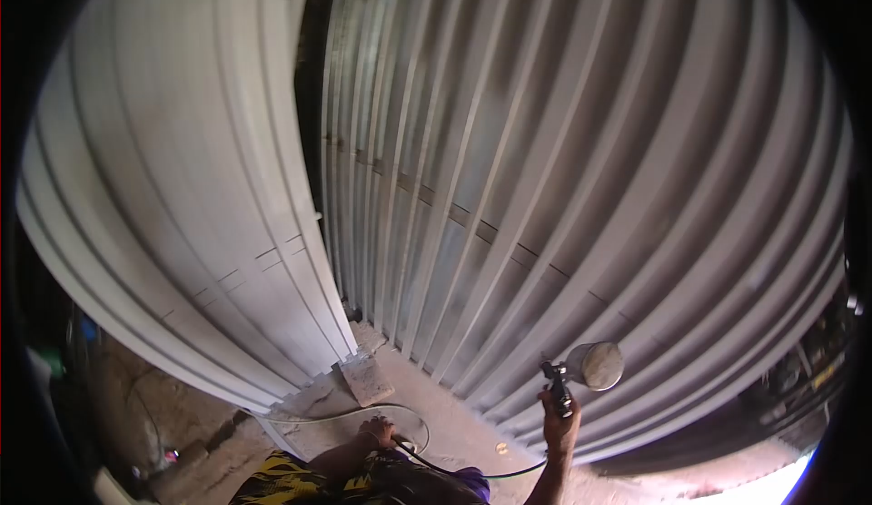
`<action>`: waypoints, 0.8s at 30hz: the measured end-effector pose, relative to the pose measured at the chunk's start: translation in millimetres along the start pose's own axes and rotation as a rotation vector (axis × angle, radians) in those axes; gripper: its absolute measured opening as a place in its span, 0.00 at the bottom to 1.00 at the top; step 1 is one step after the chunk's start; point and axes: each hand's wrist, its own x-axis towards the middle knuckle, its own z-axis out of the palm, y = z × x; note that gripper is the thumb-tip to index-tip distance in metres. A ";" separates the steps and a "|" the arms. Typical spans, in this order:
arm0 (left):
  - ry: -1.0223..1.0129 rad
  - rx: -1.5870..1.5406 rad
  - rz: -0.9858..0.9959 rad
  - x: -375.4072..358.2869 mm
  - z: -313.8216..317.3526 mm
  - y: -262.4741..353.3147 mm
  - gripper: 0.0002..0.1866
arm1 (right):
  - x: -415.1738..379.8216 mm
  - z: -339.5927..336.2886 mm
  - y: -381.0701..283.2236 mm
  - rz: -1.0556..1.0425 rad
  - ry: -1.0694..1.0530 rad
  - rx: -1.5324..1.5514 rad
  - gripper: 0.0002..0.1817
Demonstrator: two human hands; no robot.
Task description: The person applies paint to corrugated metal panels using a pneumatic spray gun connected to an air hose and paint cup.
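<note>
My right hand (560, 419) is wrapped round the handle of a spray gun (557, 387), held up at the lower right. A round metal cup (600, 365) is joined to the gun and sits to its right, close in front of a ribbed light-grey metal panel (545, 187). Lower centre, near my body, my left hand (377, 431) is closed round a thin hose (415, 455). The dark hose runs right towards my right hand, and a paler stretch loops over the ground to the left.
Another ribbed pale panel (182, 169) stands on the left, with a narrow dark gap between the two. A concrete block (367, 379) lies at the foot of that gap. Dark clutter (799, 391) is at the far right, and bright light shows at the lower right.
</note>
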 end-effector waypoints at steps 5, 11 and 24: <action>0.267 -0.349 -0.115 -11.0 15.8 -47.3 0.25 | 30.9 59.5 -36.0 -0.072 -0.380 0.098 0.17; 0.468 -0.733 -0.836 -96.7 60.2 -15.0 0.23 | 88.7 91.5 5.4 -0.021 -0.698 -0.025 0.20; 0.220 -1.153 -1.158 -186.9 276.9 110.8 0.33 | 38.4 209.5 -123.7 -0.090 -1.180 0.219 0.13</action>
